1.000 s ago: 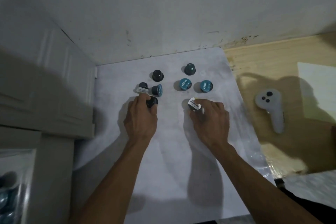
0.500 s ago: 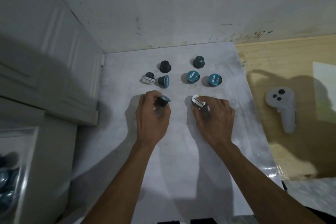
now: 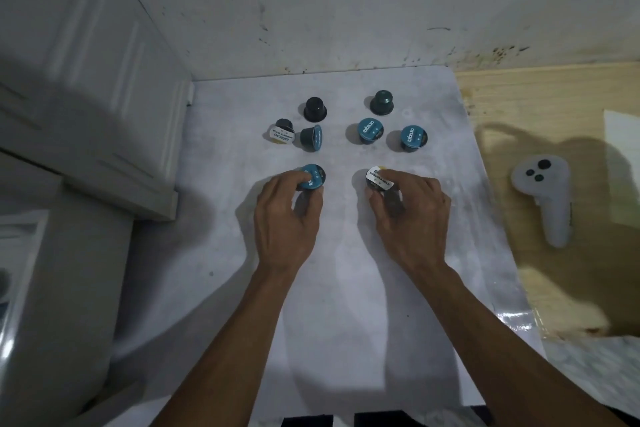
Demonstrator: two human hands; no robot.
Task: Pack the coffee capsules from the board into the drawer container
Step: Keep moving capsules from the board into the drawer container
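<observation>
Several dark coffee capsules lie on the white board [image 3: 339, 281]. My left hand [image 3: 285, 218] grips a blue-lidded capsule [image 3: 311, 177] at its fingertips, lid turned up. My right hand [image 3: 410, 215] holds a white-lidded capsule [image 3: 378, 179] the same way. Behind them sit a white-lidded capsule [image 3: 281, 134] on its side, a blue-lidded one [image 3: 311, 137] on its side, two blue-lidded ones [image 3: 369, 130] [image 3: 412, 137], and two capsules standing lid down [image 3: 314, 109] [image 3: 381, 103]. The drawer container [image 3: 17, 288] is at the far left edge, mostly cut off.
A white cabinet [image 3: 86, 97] borders the board on the left and a stained wall [image 3: 346, 3] stands behind it. To the right is a wooden surface with a white handheld controller [image 3: 547, 198] and a white sheet [image 3: 623, 142] at the edge.
Both hands have taken up their capsules and tilted the lids upward; the left capsule's blue lid shows now. The camera has shifted, so the board sits further right in view.
</observation>
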